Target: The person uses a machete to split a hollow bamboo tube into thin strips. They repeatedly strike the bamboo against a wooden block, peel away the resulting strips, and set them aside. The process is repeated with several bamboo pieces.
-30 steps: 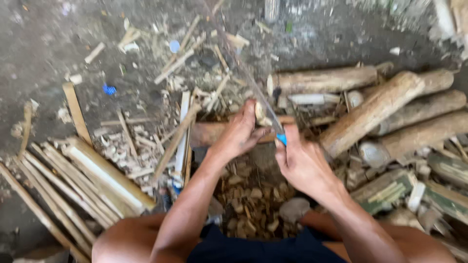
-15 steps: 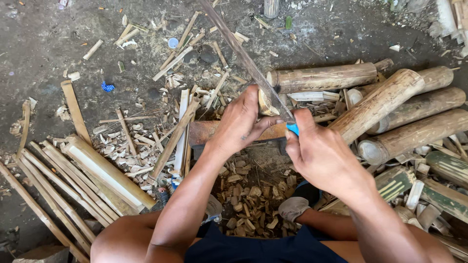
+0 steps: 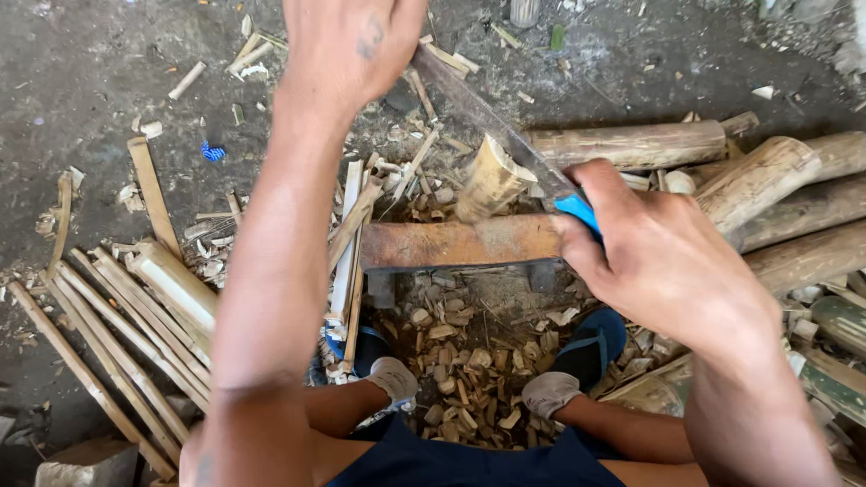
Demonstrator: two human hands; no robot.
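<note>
My right hand grips the blue handle of a long knife. Its blade runs up and left and is set into the top of a short pale bamboo piece. That piece stands tilted on a worn reddish wooden block in front of my knees. My left hand is raised high near the top edge, above the blade's far end, touching nothing I can see. Its fingers are cut off by the frame.
Split bamboo slats lie fanned at the left. Round logs are stacked at the right. Chips cover the ground between my feet, which wear blue sandals. Dirt floor with scraps lies beyond.
My left hand has let go of the bamboo piece on the block and risen toward the top of the view. The right hand still holds the knife against the piece.
</note>
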